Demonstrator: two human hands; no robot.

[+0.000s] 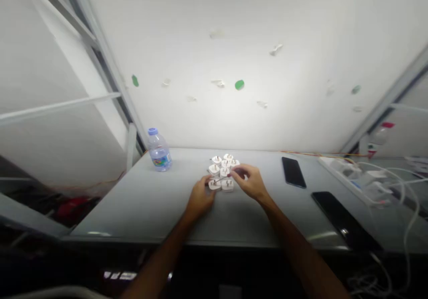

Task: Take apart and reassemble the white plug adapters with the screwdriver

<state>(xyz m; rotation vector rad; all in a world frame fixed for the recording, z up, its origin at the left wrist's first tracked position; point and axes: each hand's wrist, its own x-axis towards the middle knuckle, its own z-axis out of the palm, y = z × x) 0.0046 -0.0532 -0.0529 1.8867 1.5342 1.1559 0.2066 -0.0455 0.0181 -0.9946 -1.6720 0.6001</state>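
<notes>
A cluster of several white three-pin plug adapters (221,169) lies on the grey table (133,205), pins facing up. My left hand (200,198) is at the front left of the cluster, its fingertips against the nearest adapter (214,184). Whether it grips that adapter is unclear. My right hand (249,182) sits over the cluster's right side, fingers pinched on a thin dark rod-like tool (221,179). The tool's tip points left, towards the adapter by my left hand. My fingers hide part of the cluster.
A plastic water bottle (159,151) stands to the left. Two black smartphones (293,172) (346,221) lie to the right, next to a white power strip (347,172) with tangled white cables. A white wall with tape scraps rises behind the table.
</notes>
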